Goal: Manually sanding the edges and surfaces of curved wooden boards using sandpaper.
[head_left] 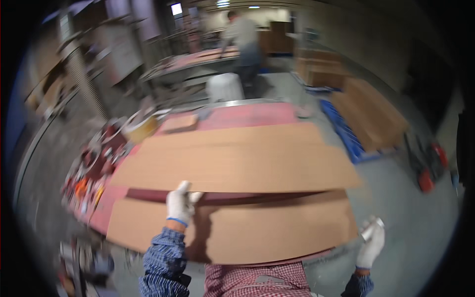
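A large cardboard box (pixel 242 158) lies across the table before me. Its two long flaps are folded inward, and a dark red strip (pixel 222 199) shows in the gap between them. My left hand (pixel 180 205), in a white glove, is at the far flap's edge, its thumb and fingers apart. A shadow falls beside it on the near flap (pixel 277 230). Off the box's right end is my right hand (pixel 372 245), also gloved. Its fingers are closed around a small greyish thing (pixel 366 230), too blurred to name.
Red-topped table (pixel 252 114) holds a small flat block (pixel 180 123) and a yellow-white bucket (pixel 141 127). Clutter (pixel 89 183) lines its left side. Long cartons (pixel 368 111) lie on a blue pallet (pixel 339 128) at right. Farther off, a person (pixel 242 42) stands at another table beside a white bin (pixel 224 87).
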Demonstrator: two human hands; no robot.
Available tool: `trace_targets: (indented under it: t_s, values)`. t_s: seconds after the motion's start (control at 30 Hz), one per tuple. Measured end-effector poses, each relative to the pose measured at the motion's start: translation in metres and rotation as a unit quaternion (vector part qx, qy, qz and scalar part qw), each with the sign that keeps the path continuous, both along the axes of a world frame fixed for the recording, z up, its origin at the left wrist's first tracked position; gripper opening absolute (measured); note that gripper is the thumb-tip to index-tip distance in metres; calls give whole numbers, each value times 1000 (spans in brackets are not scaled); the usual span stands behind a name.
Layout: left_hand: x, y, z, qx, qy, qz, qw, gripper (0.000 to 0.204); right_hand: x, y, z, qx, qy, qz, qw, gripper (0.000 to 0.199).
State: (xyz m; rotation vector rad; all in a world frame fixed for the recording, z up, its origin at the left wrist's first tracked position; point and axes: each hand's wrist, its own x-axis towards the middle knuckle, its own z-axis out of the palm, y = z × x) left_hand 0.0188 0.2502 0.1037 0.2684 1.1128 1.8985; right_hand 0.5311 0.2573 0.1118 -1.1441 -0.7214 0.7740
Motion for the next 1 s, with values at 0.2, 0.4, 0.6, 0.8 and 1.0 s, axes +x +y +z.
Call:
trace_targets:
  t_s: [0.2, 0.4, 0.6, 0.8, 1.0]
  values:
    - [-61, 104, -57, 26, 43, -34, 998, 22, 6, -6, -23, -73, -6, 18, 997, 32]
    - [-65, 149, -114, -15, 47, 26, 998, 22, 8, -15, -38, -98, -29, 29, 994, 30]
    - [-80, 157, -139, -148, 76, -6, 986, 15, 0, -2, -37, -127, -53, 15, 990, 26]
    - [-91, 135, -115, -40, 54, -5, 998, 14, -6, 11, -39, -129, -68, 59, 987, 29]
    - [-22, 52, -29, 29, 521, -71, 850, 19, 12, -3, -48, -97, -61, 65, 991, 30]
